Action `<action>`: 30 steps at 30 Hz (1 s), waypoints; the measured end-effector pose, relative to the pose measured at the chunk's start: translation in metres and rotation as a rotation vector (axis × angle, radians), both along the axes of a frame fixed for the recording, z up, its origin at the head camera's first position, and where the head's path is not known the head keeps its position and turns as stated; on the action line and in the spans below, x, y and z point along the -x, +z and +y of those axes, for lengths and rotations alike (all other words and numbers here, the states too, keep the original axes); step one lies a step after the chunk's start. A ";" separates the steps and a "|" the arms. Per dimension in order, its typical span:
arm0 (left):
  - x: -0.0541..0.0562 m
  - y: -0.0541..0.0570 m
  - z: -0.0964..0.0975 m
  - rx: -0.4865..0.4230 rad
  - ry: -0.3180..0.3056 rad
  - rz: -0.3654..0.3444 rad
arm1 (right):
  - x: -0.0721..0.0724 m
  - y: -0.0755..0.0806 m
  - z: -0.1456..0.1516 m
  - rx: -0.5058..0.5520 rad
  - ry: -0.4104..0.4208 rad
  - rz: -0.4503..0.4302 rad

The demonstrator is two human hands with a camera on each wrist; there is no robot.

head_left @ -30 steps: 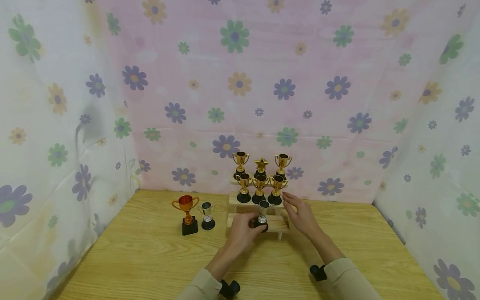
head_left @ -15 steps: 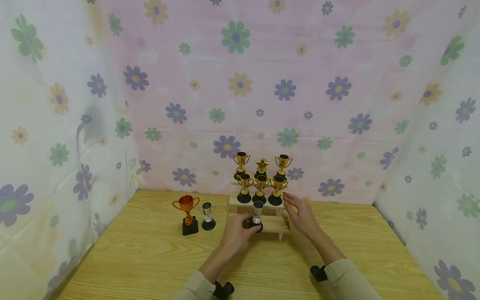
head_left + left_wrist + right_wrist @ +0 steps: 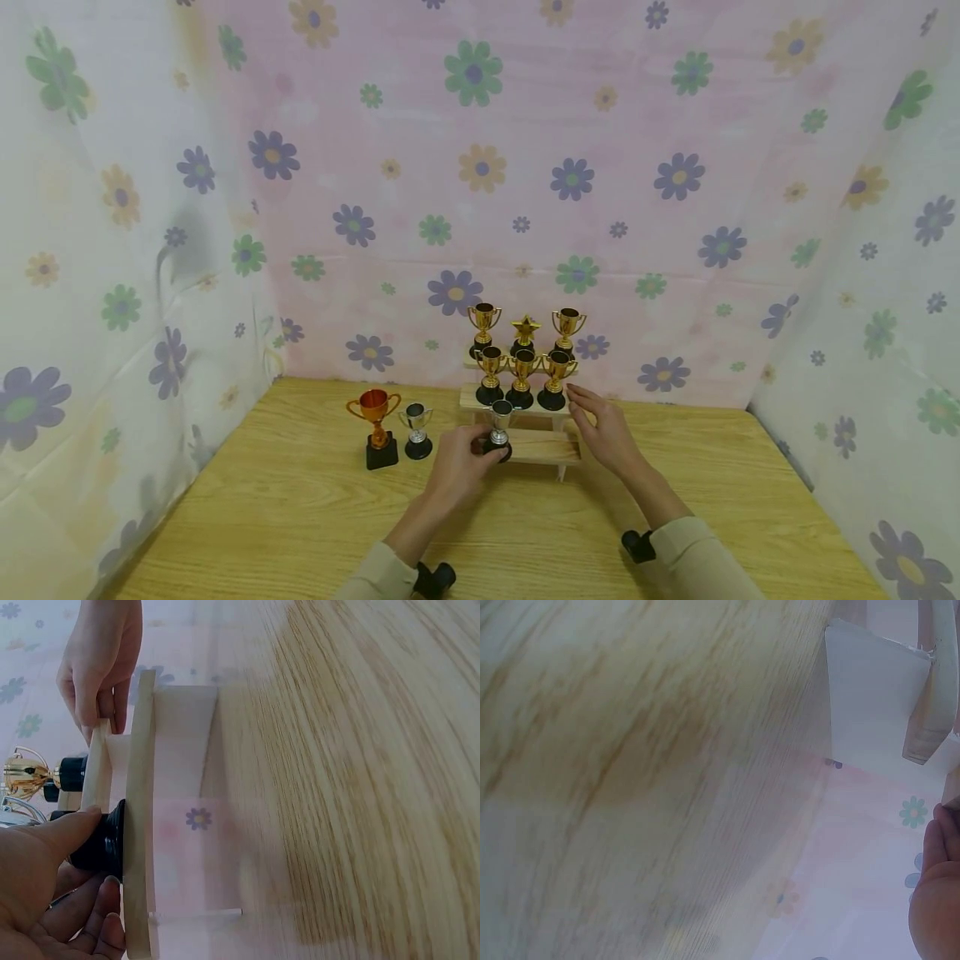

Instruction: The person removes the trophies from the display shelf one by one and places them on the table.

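Just below centre frame, settle the small black-based silver cup trophy [image 3: 500,418] level on the lowest step of the pale wooden tiered stand [image 3: 543,447], with left grip [image 3: 453,462] pinched round its base, right grip [image 3: 606,429] loosely extended, empty.

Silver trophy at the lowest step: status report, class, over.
Left hand: grip on silver trophy. Right hand: right side of wooden stand. Trophy: upright, left end of lowest step. Gold trophies behind, seemingly no obstacle.
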State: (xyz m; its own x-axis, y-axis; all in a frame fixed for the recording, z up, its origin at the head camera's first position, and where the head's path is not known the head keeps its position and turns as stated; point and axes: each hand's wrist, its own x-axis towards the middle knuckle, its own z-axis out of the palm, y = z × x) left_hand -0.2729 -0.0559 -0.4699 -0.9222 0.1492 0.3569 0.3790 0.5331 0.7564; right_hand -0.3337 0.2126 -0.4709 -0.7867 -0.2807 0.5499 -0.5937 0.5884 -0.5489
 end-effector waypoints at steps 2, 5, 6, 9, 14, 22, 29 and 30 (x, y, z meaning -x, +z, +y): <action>-0.001 0.001 -0.002 -0.004 0.003 0.001 | -0.001 0.000 0.000 0.001 -0.001 -0.009; -0.002 0.000 -0.006 0.000 0.017 0.015 | -0.001 0.001 -0.001 -0.001 -0.008 -0.018; -0.003 -0.001 -0.007 0.003 0.021 0.022 | -0.001 0.001 -0.001 -0.002 -0.011 -0.020; -0.003 -0.002 -0.011 0.012 0.041 0.035 | -0.002 0.001 -0.002 -0.007 -0.015 -0.011; -0.004 -0.002 -0.018 0.007 0.051 0.055 | -0.003 0.003 -0.003 -0.009 -0.020 0.000; -0.007 -0.005 -0.031 0.032 0.078 0.112 | -0.003 0.004 -0.002 -0.017 -0.020 -0.005; -0.010 -0.005 -0.046 0.050 0.123 0.110 | -0.001 0.001 -0.001 -0.014 -0.014 0.010; -0.011 -0.004 -0.048 0.045 0.123 0.109 | -0.001 0.001 -0.001 -0.014 -0.013 0.009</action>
